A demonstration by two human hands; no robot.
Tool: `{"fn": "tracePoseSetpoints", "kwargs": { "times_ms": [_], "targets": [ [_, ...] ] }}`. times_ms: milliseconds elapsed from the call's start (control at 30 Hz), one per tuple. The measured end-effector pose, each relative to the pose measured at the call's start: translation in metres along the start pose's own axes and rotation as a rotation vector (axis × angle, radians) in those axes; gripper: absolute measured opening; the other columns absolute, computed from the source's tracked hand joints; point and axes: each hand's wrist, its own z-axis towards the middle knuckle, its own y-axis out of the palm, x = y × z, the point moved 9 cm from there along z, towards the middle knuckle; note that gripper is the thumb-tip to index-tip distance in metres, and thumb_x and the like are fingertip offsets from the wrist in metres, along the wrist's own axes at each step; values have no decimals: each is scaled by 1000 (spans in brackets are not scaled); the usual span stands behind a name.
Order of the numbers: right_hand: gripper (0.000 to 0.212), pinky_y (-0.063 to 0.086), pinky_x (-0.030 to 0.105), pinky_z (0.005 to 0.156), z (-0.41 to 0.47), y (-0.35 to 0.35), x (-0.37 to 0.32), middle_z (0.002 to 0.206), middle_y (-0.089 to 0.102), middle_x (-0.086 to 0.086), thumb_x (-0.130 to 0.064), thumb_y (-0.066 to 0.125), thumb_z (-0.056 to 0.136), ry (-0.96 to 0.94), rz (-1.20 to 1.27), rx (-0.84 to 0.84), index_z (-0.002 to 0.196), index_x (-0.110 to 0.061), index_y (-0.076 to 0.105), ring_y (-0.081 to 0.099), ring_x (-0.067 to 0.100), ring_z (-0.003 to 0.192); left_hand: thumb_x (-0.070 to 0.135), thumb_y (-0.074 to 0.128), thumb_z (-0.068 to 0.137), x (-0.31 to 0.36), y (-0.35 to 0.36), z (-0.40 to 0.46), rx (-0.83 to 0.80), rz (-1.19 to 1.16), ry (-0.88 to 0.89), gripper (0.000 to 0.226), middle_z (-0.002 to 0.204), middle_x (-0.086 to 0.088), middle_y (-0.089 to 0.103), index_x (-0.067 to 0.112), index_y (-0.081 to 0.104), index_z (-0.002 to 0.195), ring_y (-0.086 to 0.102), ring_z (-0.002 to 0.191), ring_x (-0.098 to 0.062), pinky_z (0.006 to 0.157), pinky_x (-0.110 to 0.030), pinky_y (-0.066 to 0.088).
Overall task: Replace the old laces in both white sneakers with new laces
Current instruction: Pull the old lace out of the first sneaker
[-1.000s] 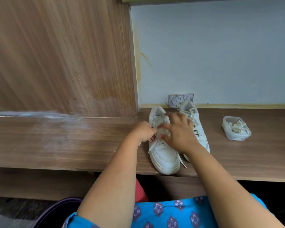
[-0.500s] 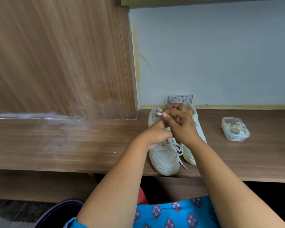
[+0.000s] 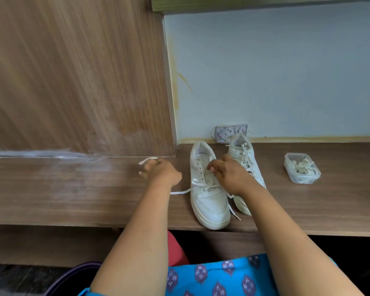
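Fingers of the left hand pinch a flat white lace pulled leftward from the near white leather sneaker; right hand fingers curl at its eyelets on the brown wooden shelf.

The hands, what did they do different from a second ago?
The left hand swung out to the left of the near sneaker, drawing a lace free of the upper eyelets in its grip. The right hand stayed over the same shoe, pinching lace near the tongue. Both sneakers, the far one too, and the plastic box stayed put.
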Motion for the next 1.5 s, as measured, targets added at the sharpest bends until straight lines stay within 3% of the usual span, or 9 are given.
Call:
{"fn": "tracePoseSetpoints", "kwargs": {
  "times_ms": [200, 467, 700, 833, 933, 1200, 1333, 1400, 1500],
  "targets": [
    [7, 41, 27, 67, 0, -10, 2, 83, 62, 6, -15, 63, 88, 19, 101, 93, 92, -20, 67, 56, 17, 72, 39, 62, 88, 96, -3, -45, 168, -47, 572, 22, 127, -2, 48, 28, 65, 107, 36, 122, -25, 99, -38, 38],
    [18, 43, 15, 58, 0, -13, 29, 70, 65, 11, 1, 59, 74, 240, 290, 239, 84, -15, 59, 60, 23, 67, 48, 71, 82, 94, 36, -37, -95, -120, 514, 35, 133, -7, 52, 22, 72, 105, 35, 128, -26, 103, -29, 34],
    [16, 57, 44, 73, -2, -15, 43, 62, 56, 6, -1, 60, 78, 308, 397, 240, 82, -17, 59, 61, 30, 68, 15, 62, 92, 68, 36, -37, -489, -605, 366, 9, 101, -6, 62, 10, 66, 97, 54, 103, -19, 80, -22, 41],
    [18, 59, 40, 70, -9, -14, 54, 67, 57, 7, 0, 61, 80, 376, 537, 239, 81, -17, 60, 60, 19, 63, 21, 57, 83, 24, 3, -6, -147, -499, 153, 19, 85, -7, 58, 19, 58, 64, 53, 84, -25, 66, -27, 35],
    [17, 60, 38, 72, -8, -7, 44, 66, 63, 4, 3, 63, 80, 351, 587, 207, 83, -14, 61, 64, 16, 61, 32, 57, 90, 38, -21, -9, 178, -249, 307, 16, 106, 3, 50, 27, 70, 82, 43, 113, -22, 90, -31, 40],
    [19, 59, 42, 73, -6, -9, 39, 69, 65, 5, 1, 63, 78, 296, 499, 245, 82, -18, 60, 66, 25, 67, 31, 68, 89, 100, 35, -33, -31, -69, 686, 13, 115, -1, 40, 23, 73, 98, 32, 118, -20, 100, -29, 34],
    [17, 57, 37, 66, -11, -5, 48, 69, 63, 5, 2, 64, 80, 358, 646, 252, 84, -14, 62, 64, 18, 62, 17, 63, 80, 77, 8, -30, -310, -1016, 392, 13, 83, -3, 52, 15, 62, 67, 45, 77, -13, 67, -26, 39],
    [16, 54, 27, 62, -12, -3, 47, 73, 63, 8, 4, 64, 82, 361, 714, 233, 85, -12, 61, 62, 13, 60, 7, 53, 81, 45, -10, -18, -188, -1242, 214, 25, 63, 1, 48, 13, 52, 56, 42, 65, -13, 60, -25, 33],
    [16, 53, 23, 60, -11, -3, 43, 74, 64, 7, 3, 63, 83, 334, 691, 230, 85, -12, 61, 63, 13, 62, 20, 53, 83, 22, -22, -5, 108, -578, 238, 26, 80, 1, 55, 13, 68, 62, 48, 79, -18, 67, -29, 35]
  ]
}}
